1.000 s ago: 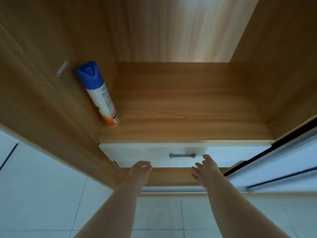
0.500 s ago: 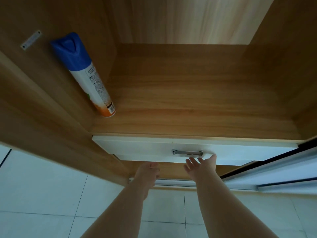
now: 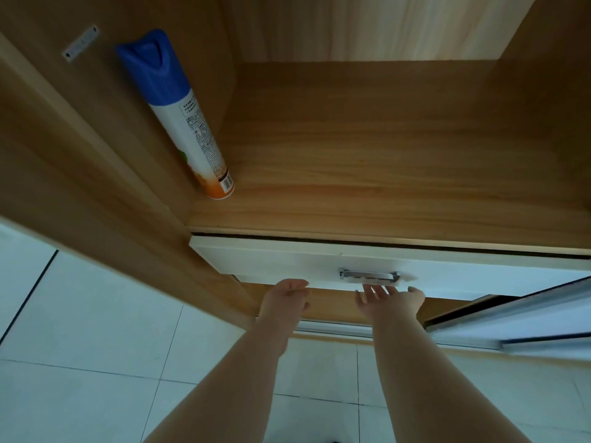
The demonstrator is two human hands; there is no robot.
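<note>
A white drawer (image 3: 271, 262) sits under a wooden wardrobe shelf (image 3: 383, 174), with a thin dark gap along its top edge. A metal handle (image 3: 369, 275) is fixed to the drawer front. My right hand (image 3: 388, 300) is palm up just below the handle, fingers straight, fingertips almost at the bar. My left hand (image 3: 286, 298) hangs below the drawer's lower edge, fingers loosely curled, holding nothing.
A spray can (image 3: 179, 113) with a blue cap stands at the shelf's left side against the wardrobe wall. A sliding door and its rail (image 3: 511, 321) lie to the lower right. White floor tiles (image 3: 96, 346) spread below.
My right hand has turned palm up and risen to just below the handle. A dark gap now shows above the drawer front. The view has shifted closer.
</note>
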